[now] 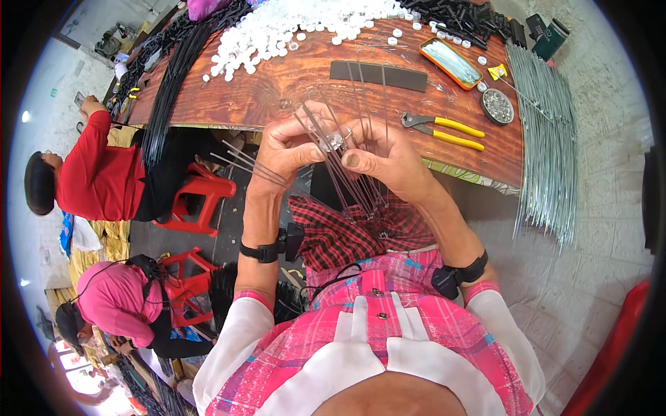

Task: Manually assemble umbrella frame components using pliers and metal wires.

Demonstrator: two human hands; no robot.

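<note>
In front of the table edge, my left hand (286, 147) is closed around a small clear plastic hub (334, 142) with thin metal rods (355, 186) fanning from it. Several rods stick up past my fingers, others hang down toward my lap, and a few stretch out to the left. My right hand (390, 154) is closed at the hub's right side, thumb and fingers pinching a thin metal rod there. The exact pinch point is partly hidden by the fingers. A red and black checked cloth (322, 239) lies over my lap beneath the rods.
The wooden table (270, 90) bears white plastic caps (291, 35), a dark flat bar (378, 76), yellow-handled pliers (444, 130), an orange-rimmed tray (451, 62), a bowl (497, 106) of small parts and long metal rods (544, 139). Two people sit at left near red stools (201, 201).
</note>
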